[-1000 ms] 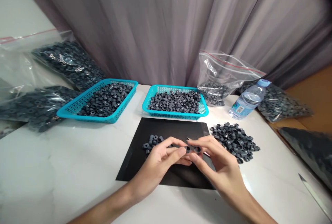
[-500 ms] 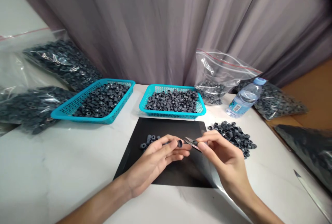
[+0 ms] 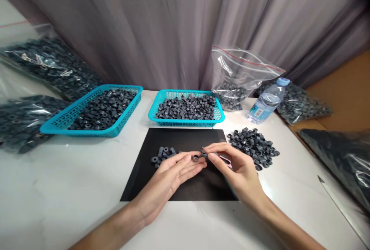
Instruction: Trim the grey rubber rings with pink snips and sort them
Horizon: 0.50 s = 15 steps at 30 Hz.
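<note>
My left hand (image 3: pixel 170 176) pinches a small dark grey rubber ring (image 3: pixel 195 158) at its fingertips over a black mat (image 3: pixel 162 182). My right hand (image 3: pixel 234 167) grips small snips (image 3: pixel 215 155) with pink handles, their tips touching the ring. A little cluster of the same rings (image 3: pixel 162 153) lies on the mat just left of my left hand. A loose heap of rings (image 3: pixel 253 146) sits on the white table to the right of my right hand.
Two teal baskets (image 3: pixel 58 123) (image 3: pixel 154 112) full of rings stand behind the mat. Clear bags of rings lie at the far left (image 3: pixel 43 65), back right (image 3: pixel 231 84) and right edge (image 3: pixel 343 157). A water bottle (image 3: pixel 266 101) lies on its side. A knife blade (image 3: pixel 338 203) rests at right.
Both hands have drifted slightly left and away from me. The snips, apart from the ring half a second ago, now meet it. The camera tilted, shifting the scene up.
</note>
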### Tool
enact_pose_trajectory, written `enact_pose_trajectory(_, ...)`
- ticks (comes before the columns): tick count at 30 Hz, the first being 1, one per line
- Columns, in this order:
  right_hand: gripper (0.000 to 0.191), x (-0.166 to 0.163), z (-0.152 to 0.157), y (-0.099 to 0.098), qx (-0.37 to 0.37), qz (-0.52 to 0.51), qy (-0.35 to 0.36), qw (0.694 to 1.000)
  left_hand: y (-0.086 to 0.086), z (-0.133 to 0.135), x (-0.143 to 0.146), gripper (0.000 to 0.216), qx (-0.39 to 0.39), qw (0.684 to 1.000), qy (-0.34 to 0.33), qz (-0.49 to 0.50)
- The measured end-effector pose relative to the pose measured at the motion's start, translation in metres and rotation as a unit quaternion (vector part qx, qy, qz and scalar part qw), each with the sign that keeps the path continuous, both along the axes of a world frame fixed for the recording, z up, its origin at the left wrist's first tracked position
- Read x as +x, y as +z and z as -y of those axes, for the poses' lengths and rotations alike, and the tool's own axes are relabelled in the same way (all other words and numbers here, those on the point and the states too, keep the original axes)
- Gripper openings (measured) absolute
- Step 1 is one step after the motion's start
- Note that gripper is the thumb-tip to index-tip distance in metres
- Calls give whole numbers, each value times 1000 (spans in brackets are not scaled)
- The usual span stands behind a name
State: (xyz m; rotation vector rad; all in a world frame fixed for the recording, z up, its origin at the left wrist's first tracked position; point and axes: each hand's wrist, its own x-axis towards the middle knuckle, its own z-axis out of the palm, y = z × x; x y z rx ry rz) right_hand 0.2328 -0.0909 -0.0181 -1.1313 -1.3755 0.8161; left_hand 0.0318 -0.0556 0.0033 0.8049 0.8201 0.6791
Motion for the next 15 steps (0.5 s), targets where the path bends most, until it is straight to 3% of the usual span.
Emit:
enact_pose_trajectory(9,10,-3,3,2,29,99,56,993,-1,4,1,26,-45,997,55,-3)
enact_pose_trajectory(15,19,-8,1,-5,145,164,22,975,-1,5,-3,31,-39,999,28,-5)
